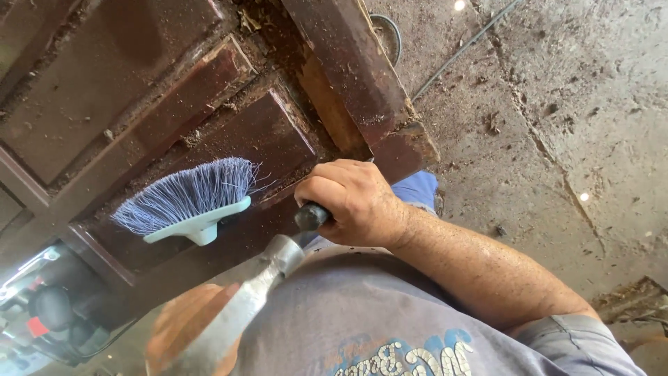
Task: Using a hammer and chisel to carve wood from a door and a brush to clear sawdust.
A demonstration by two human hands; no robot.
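A dark panelled wooden door (pixel 139 104) fills the upper left. The right hand (pixel 351 202), centre frame, is clenched around a dark handle (pixel 309 216) — braced for sweeping. The pale-bristled brush (pixel 188 198) rests on a panel, centre-left. The left hand (pixel 184 327), bottom left, is blurred — grip unclear.

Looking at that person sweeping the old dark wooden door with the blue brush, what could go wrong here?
Wood chips and dust lie in the grooves of the dark brown panelled wooden door; the blue-bristled brush with a pale green head could flick them toward the face. The right hand grips only the handle's black end, so it might slip. The left hand is blurred and close to the camera; what it is doing cannot be told.
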